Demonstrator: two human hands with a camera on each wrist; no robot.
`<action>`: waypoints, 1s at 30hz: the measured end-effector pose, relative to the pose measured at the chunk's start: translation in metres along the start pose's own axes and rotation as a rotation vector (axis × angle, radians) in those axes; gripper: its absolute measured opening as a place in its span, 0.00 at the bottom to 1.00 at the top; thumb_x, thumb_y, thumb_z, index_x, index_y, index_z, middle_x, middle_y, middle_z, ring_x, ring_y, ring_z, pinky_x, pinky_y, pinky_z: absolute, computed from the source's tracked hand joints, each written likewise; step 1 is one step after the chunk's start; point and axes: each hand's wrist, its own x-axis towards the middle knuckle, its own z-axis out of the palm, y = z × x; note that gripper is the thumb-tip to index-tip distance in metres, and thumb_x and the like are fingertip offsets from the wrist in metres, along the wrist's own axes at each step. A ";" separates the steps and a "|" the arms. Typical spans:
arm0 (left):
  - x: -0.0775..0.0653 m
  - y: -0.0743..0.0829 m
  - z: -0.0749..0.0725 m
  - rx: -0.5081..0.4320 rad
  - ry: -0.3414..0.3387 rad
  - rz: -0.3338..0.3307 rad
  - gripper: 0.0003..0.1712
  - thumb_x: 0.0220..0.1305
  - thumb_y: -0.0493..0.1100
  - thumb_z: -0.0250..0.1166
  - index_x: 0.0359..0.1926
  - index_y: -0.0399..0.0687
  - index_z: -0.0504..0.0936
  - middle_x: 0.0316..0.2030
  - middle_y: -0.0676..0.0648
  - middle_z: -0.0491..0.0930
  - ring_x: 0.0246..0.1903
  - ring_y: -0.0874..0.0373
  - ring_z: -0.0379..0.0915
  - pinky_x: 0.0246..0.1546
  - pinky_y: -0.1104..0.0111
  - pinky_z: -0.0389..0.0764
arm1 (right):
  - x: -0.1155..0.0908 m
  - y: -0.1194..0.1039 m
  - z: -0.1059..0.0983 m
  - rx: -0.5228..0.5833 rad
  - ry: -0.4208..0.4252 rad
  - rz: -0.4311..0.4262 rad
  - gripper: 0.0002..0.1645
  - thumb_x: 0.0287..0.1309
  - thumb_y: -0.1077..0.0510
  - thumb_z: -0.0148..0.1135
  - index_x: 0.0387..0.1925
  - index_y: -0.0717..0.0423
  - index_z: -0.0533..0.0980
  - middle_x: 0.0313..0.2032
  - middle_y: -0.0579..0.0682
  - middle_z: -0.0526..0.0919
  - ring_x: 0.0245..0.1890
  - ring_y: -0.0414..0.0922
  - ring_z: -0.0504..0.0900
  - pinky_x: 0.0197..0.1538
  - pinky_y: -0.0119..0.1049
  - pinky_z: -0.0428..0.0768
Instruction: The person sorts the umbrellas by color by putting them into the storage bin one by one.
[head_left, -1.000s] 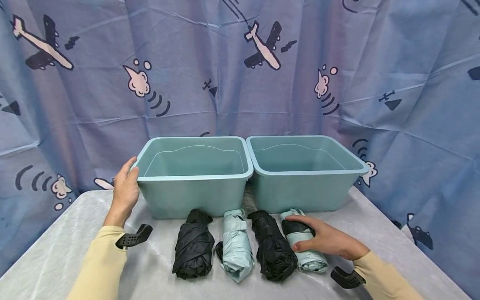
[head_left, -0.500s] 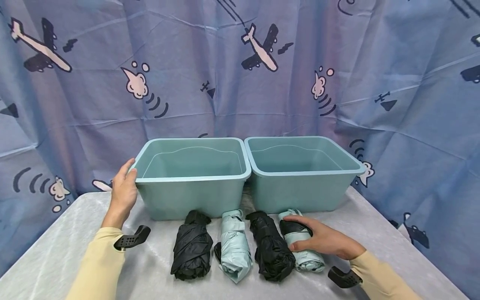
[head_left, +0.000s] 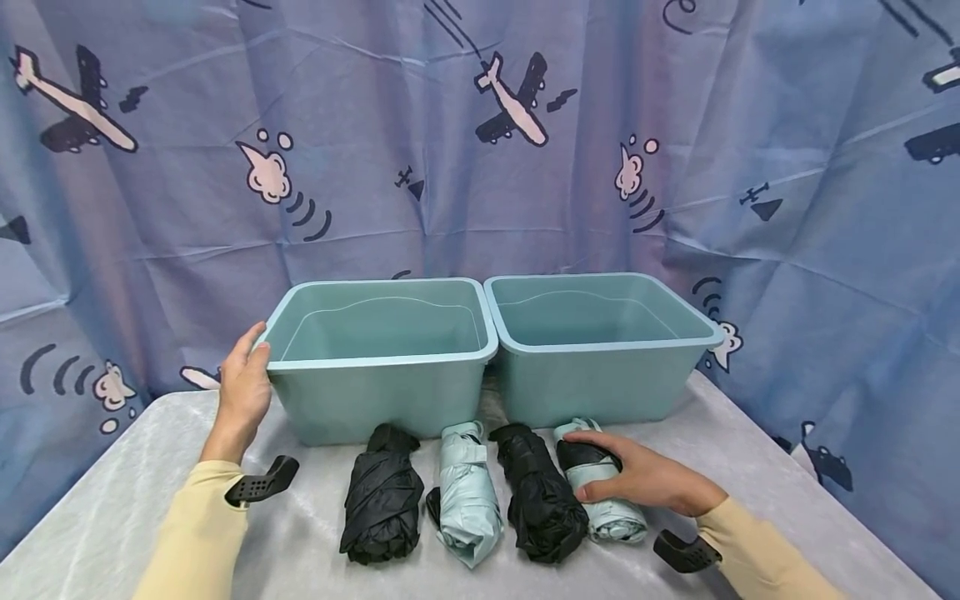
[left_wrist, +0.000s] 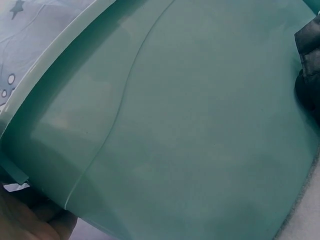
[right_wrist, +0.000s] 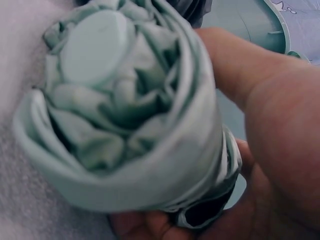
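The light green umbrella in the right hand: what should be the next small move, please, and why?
Probably lift the light green umbrella a little off the table: the right hand has its thumb and fingers round it, and a black umbrella lies close beside it, so going upward seems safer than sliding.

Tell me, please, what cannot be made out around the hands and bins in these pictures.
Head view: the floors of the left bin and right bin, hidden by their near sides.
Head view: part of the rightmost umbrella, covered by the right hand.
Left wrist view: most of the left hand, cut off by the picture's edge.
Right wrist view: the dark fabric, cut off at the top.
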 end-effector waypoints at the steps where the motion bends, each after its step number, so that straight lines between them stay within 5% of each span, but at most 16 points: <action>1: 0.000 0.000 0.000 0.000 0.001 -0.001 0.32 0.80 0.44 0.37 0.79 0.37 0.52 0.76 0.32 0.53 0.74 0.40 0.49 0.75 0.51 0.51 | 0.001 0.000 0.000 0.000 -0.001 0.003 0.50 0.53 0.47 0.78 0.75 0.47 0.65 0.74 0.65 0.59 0.74 0.68 0.53 0.66 0.70 0.60; 30: 0.001 0.001 0.001 -0.011 0.025 0.008 0.32 0.80 0.43 0.38 0.78 0.36 0.54 0.75 0.32 0.55 0.73 0.41 0.51 0.74 0.52 0.53 | -0.001 -0.006 -0.001 -0.025 -0.005 -0.010 0.50 0.54 0.49 0.78 0.75 0.48 0.65 0.73 0.65 0.60 0.72 0.69 0.55 0.64 0.69 0.64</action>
